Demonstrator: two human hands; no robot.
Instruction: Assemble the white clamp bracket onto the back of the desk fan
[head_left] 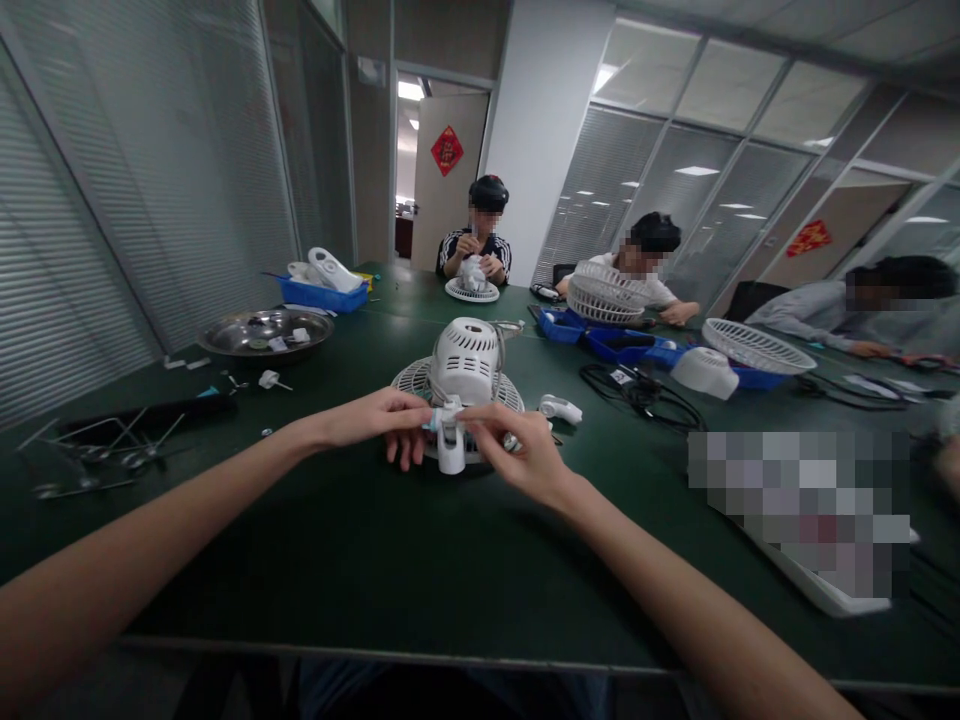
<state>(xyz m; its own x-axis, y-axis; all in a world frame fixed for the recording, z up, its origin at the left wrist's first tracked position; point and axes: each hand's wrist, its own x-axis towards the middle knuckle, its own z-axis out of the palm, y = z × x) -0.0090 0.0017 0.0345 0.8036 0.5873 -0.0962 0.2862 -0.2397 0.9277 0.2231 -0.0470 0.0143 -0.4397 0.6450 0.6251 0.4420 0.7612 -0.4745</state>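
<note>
Head view, as it reaches my screen, sets a white plastic fan motor housing at the middle of the dark green tabletop, resting over a round white slatted grille that it largely hides. At the housing's near end juts a white forked plastic bracket, and both bare hands meet there. I see the left hand pinching a small pale-blue piece against the bracket's side; most of that piece is covered, so I can't make out its shape. The right hand reaches the bracket's other side with its fingertips, but its thumb is hard to read and I can't tell whether its grip is closed. Small parts beneath the right fingers are mostly hidden. The housing is smooth and rounded, cut with narrow slots. Just beside the right hand lies a glossy white elbow-shaped part. Over on the left I have a shiny, shallow steel bowl and a tangle of thin metal rods, too dim to separate. Black coiled cables lie on the right, near a white tray-like part whose upper face is pixelated. At the right edge another person's arm is cut off.
</note>
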